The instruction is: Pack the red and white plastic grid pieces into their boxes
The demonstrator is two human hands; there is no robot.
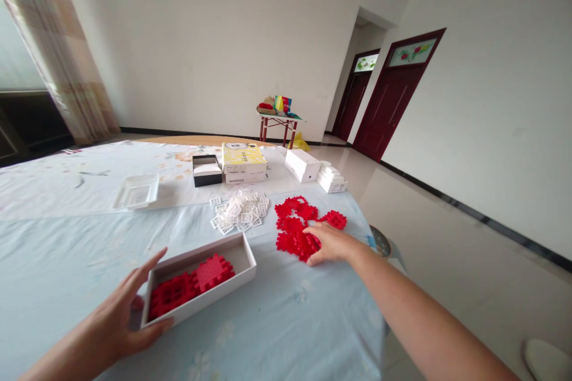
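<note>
A long white open box (210,299) lies slanted on the table, with red interlocking plastic tiles (213,272) inside. My left hand (129,315) grips the box's left end, thumb along the near side and fingers at the far side. To the right of the box is a loose pile of red tiles (290,243). My right hand (333,243) reaches into that pile, its thumb and fingers curled around red tiles at the right edge; how many they hold is hidden. Another red tile (336,219) lies just beyond my right hand.
White window-like plastic pieces (241,211) are heaped behind the long box. Farther back stand a clear plastic tray (136,191), a black box (207,171), a yellow-and-white box (243,158) and white boxes (302,165). The cloth-covered table (263,333) ends at the right.
</note>
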